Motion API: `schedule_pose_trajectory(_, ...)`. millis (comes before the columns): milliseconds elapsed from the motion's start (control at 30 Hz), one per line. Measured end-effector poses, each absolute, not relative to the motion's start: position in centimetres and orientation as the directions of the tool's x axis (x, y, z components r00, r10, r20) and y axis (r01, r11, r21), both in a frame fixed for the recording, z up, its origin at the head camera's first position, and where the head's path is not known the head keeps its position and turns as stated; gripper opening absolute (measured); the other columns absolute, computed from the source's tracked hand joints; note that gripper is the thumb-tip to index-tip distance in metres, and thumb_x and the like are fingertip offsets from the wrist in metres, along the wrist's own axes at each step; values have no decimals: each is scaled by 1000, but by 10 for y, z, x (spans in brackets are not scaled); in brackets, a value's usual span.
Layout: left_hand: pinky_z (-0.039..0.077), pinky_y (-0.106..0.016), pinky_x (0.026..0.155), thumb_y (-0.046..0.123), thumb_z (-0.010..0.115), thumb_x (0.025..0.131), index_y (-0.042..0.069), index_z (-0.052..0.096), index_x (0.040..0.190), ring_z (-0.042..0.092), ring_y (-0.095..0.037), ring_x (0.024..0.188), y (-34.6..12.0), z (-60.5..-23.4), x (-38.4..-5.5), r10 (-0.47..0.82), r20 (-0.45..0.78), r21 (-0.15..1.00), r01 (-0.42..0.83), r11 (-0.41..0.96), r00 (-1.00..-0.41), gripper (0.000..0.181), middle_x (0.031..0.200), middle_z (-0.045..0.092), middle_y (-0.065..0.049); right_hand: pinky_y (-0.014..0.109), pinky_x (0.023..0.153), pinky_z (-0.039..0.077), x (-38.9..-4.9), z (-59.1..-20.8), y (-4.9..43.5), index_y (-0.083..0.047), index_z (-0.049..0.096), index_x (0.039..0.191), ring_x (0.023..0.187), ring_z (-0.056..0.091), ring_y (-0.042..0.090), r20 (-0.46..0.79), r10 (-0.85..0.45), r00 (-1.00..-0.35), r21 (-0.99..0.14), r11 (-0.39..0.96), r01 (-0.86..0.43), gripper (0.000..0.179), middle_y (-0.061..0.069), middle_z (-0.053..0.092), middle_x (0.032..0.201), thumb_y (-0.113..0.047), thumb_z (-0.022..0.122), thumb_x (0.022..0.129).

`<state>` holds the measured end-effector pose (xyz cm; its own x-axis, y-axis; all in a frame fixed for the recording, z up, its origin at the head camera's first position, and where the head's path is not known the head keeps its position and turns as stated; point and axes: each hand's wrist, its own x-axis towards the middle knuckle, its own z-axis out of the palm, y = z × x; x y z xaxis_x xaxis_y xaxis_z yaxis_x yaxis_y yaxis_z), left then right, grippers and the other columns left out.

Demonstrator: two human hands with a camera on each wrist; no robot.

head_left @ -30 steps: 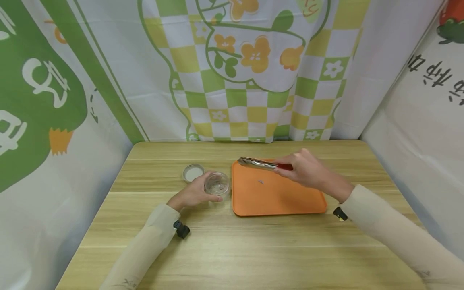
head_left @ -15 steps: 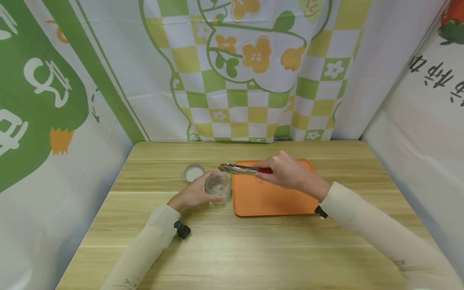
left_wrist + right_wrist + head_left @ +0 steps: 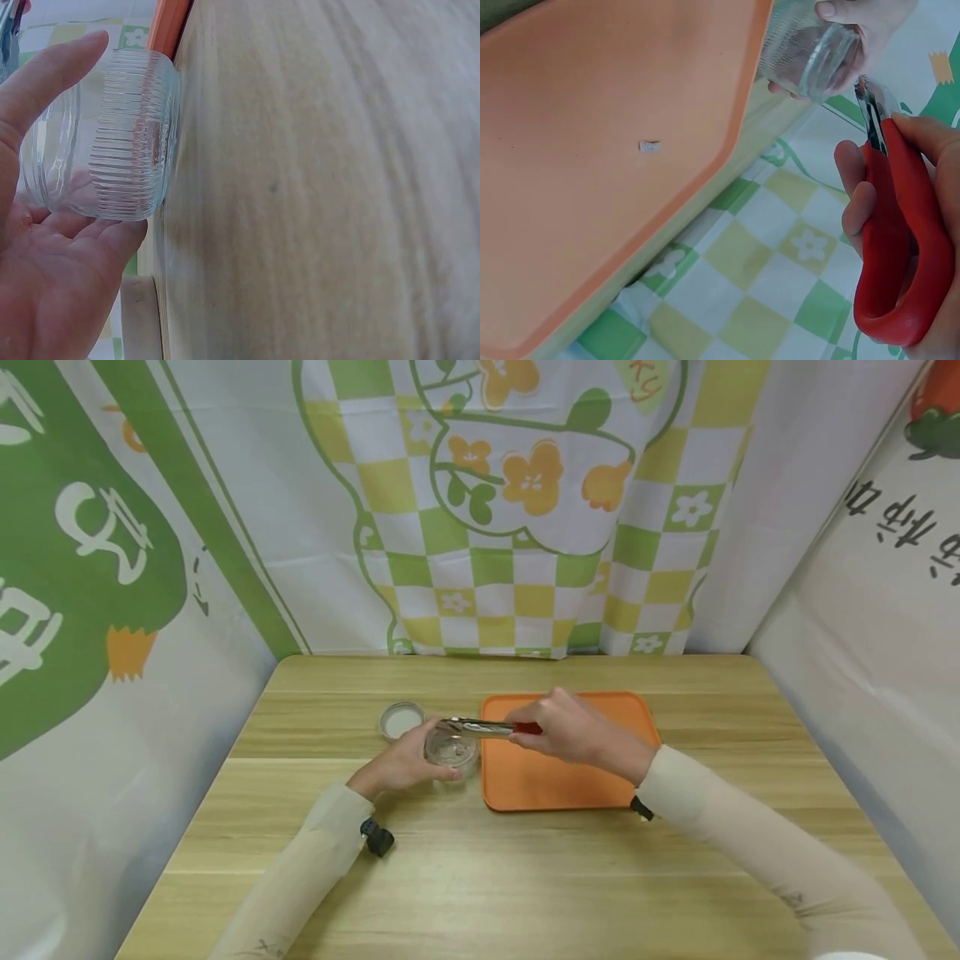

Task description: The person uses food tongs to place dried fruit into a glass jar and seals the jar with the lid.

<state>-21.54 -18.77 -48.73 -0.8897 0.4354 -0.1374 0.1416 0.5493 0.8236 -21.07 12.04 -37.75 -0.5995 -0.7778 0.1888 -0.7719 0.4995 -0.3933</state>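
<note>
My left hand (image 3: 401,762) grips a clear ribbed glass jar (image 3: 453,763), thumb on the near side and fingers round the far side. The jar stands upright on the table just left of an orange tray (image 3: 570,785). Something small shows at its bottom, too unclear to name. My right hand (image 3: 568,728) holds metal tongs (image 3: 483,728) by their red handles (image 3: 904,247). The tongs point left, with their tips over the jar's mouth. Whether the tips pinch anything is too small to tell. A small pale scrap (image 3: 649,146) lies on the tray.
A round lid (image 3: 401,721) lies on the wooden table (image 3: 480,885) behind and left of the jar, close to my left hand. The tray's raised rim runs close to the jar's right side. A patterned curtain (image 3: 495,560) hangs behind the table's far edge.
My right hand has carried the tongs leftward from above the tray to the jar, and their tips now sit lower, over its mouth. The left hand and jar have stayed in place.
</note>
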Motion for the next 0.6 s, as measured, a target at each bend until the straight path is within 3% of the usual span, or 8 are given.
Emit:
schedule_pose_trajectory(100,35,-62,123,37,92,83,17,41,158,46,-36,148,-188,-488,-215,435,-136,822,143,551,-890,92,153,54,-10,13,46,41,-211,-381,119,-7,80,119,49,51,-4,179,-775,-606,-394,508,-766,22,5,81,92,-19,72,102)
schedule_pose_trajectory(300,33,-62,125,41,91,83,7,30,164,38,-41,154,-187,-485,-213,425,-157,811,130,570,-891,107,164,42,-19,15,45,39,-213,-386,121,-9,80,119,47,47,-3,190,-759,-623,-378,529,-760,24,0,78,82,-23,76,100)
schedule_pose_trajectory(467,35,-60,125,36,90,86,12,41,158,43,-36,152,-187,-487,-213,482,-114,844,171,508,-869,90,161,50,-11,16,51,48,-210,-387,126,-8,78,125,51,58,-2,211,-724,-657,-359,567,-741,39,4,81,85,-30,84,93)
schedule_pose_trajectory(600,34,-58,126,33,91,85,14,42,158,44,-33,153,-188,-488,-214,486,-104,858,168,485,-868,90,161,51,-7,18,53,50,-209,-383,131,-8,77,128,63,67,5,237,-693,-680,-328,602,-728,49,6,82,95,-35,86,89)
